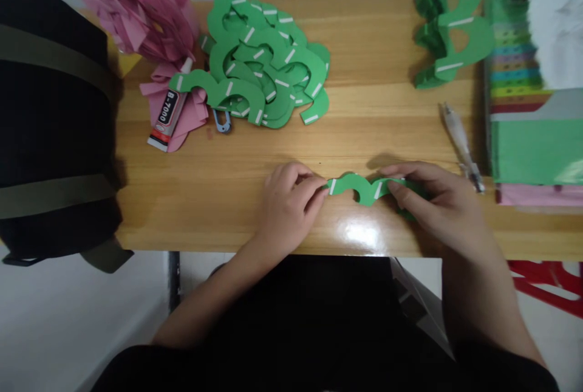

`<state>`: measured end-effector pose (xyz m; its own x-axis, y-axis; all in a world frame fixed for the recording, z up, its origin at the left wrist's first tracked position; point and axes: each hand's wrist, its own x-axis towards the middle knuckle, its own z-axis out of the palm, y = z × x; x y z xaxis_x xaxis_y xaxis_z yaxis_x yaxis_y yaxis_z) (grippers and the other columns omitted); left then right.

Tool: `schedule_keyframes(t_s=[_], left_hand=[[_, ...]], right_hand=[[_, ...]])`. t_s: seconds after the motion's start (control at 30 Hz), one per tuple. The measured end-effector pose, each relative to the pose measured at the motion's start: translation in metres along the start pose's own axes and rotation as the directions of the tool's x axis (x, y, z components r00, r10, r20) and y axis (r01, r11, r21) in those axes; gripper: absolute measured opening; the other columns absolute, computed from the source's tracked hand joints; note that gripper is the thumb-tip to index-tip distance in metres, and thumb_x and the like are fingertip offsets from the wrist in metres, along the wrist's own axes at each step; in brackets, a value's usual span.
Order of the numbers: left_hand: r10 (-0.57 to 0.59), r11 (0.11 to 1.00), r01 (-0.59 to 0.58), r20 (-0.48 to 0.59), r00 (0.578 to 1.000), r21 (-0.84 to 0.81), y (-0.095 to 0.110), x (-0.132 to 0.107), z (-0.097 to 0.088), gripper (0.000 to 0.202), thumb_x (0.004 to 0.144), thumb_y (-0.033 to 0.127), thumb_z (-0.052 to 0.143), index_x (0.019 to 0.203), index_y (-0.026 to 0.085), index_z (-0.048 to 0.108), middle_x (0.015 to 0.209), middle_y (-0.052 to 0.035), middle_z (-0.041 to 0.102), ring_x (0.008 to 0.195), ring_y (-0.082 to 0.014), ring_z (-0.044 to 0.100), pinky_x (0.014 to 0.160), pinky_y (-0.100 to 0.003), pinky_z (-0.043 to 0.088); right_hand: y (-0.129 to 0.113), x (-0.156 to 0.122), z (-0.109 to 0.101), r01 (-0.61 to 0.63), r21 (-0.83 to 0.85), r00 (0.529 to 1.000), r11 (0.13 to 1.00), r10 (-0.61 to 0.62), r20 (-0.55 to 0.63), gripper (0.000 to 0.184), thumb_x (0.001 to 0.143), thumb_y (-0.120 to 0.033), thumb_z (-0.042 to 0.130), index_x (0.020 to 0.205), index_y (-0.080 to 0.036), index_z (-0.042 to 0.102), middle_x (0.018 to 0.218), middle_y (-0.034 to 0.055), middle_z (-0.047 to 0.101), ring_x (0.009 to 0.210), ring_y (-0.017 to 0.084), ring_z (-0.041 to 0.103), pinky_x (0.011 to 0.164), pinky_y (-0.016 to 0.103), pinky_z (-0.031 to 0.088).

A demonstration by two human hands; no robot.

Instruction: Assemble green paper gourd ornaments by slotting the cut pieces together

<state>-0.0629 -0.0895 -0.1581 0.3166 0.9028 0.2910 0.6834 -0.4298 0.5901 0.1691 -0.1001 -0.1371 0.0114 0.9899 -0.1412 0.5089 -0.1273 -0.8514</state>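
Note:
A wavy green foam strip (353, 184) with short white strips across it stretches between my two hands over the table. My left hand (291, 203) pinches its left end between thumb and fingers. Around its right part my right hand (435, 200) is closed, covering much of that end. Behind them lies a heap of similar green wavy pieces (268, 64), also marked with white strips. At the back right stands another green wavy piece (464, 33), folded or stacked in loops.
On the left are a black bag (54, 124), pink cut pieces (141, 9), a B-7000 glue tube (167, 113) and a blue clip (223, 121). To the right lie a clear pen-like tool (462, 143) and packs of coloured sheets (537, 149) under a white piece (558, 21).

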Motion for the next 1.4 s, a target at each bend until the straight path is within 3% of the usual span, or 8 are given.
schedule_keyframes(t_s=[0.5,0.77,0.97,1.07,1.17,1.27,1.4], left_hand=[[0.050,0.993,-0.050,0.003,0.999,0.106,0.005,-0.001,-0.001,0.005,0.088,0.017,0.060,0.086,0.018,0.065,0.086,-0.0048,0.061,0.081,-0.0176,0.054,0.070,-0.033,0.041],[0.193,0.953,-0.185,-0.009,0.981,0.242,0.013,-0.001,0.000,0.011,0.093,0.017,0.056,0.088,0.018,0.065,0.080,-0.0013,0.064,0.075,-0.0147,0.052,0.068,-0.030,0.036],[0.193,0.931,-0.238,0.179,0.965,0.276,0.009,-0.001,-0.014,0.021,0.096,0.018,0.048,0.105,0.020,0.067,0.093,-0.0062,0.062,0.085,-0.0191,0.051,0.074,-0.033,0.039],[0.173,0.943,-0.246,0.304,0.937,0.222,0.002,0.000,-0.024,0.033,0.093,0.014,0.046,0.118,0.024,0.064,0.109,-0.0104,0.056,0.099,-0.0248,0.049,0.082,-0.040,0.042],[0.161,0.964,-0.224,0.349,0.923,0.147,-0.005,0.002,-0.031,0.036,0.089,0.015,0.050,0.122,0.025,0.061,0.117,-0.0122,0.051,0.107,-0.0278,0.049,0.088,-0.046,0.044],[0.137,0.978,-0.179,0.310,0.941,0.111,-0.008,0.003,-0.037,0.039,0.089,0.020,0.055,0.127,0.016,0.056,0.114,-0.0145,0.055,0.106,-0.0277,0.052,0.090,-0.046,0.046],[0.113,0.964,-0.162,0.226,0.968,0.213,-0.003,-0.003,-0.040,0.033,0.089,0.023,0.057,0.120,0.011,0.057,0.114,-0.0167,0.062,0.107,-0.0294,0.058,0.090,-0.045,0.047]], right_hand=[[-0.006,0.003,0.002,-0.037,-0.049,0.999,0.998,0.035,-0.039,0.014,0.078,-0.026,0.066,0.090,-0.023,0.071,0.093,0.0042,0.076,0.085,0.021,0.071,0.079,0.037,0.058],[-0.007,0.005,0.005,-0.029,-0.055,0.998,0.998,0.026,-0.060,0.013,0.076,-0.027,0.068,0.087,-0.022,0.071,0.087,0.0032,0.076,0.077,0.019,0.071,0.073,0.035,0.058],[-0.007,0.005,0.006,-0.039,-0.034,0.996,0.999,0.036,-0.084,0.012,0.076,-0.026,0.069,0.086,-0.021,0.070,0.083,0.0029,0.075,0.073,0.017,0.070,0.070,0.033,0.058],[-0.006,0.004,0.005,-0.056,0.041,0.995,0.998,0.059,-0.085,0.012,0.076,-0.027,0.070,0.087,-0.021,0.069,0.082,0.0031,0.073,0.073,0.017,0.070,0.068,0.032,0.058],[-0.005,0.004,0.004,-0.074,0.095,0.993,0.993,0.082,-0.086,0.014,0.075,-0.028,0.071,0.087,-0.021,0.068,0.081,0.0032,0.071,0.072,0.017,0.069,0.066,0.032,0.059],[-0.006,0.003,0.005,-0.060,0.045,0.991,0.997,0.065,-0.118,0.013,0.074,-0.027,0.071,0.085,-0.021,0.068,0.080,0.0031,0.072,0.073,0.017,0.069,0.069,0.033,0.059],[-0.008,0.004,0.006,-0.047,0.005,0.990,0.999,0.047,-0.135,0.010,0.074,-0.025,0.071,0.083,-0.022,0.068,0.079,0.0024,0.073,0.073,0.018,0.070,0.072,0.033,0.059]])
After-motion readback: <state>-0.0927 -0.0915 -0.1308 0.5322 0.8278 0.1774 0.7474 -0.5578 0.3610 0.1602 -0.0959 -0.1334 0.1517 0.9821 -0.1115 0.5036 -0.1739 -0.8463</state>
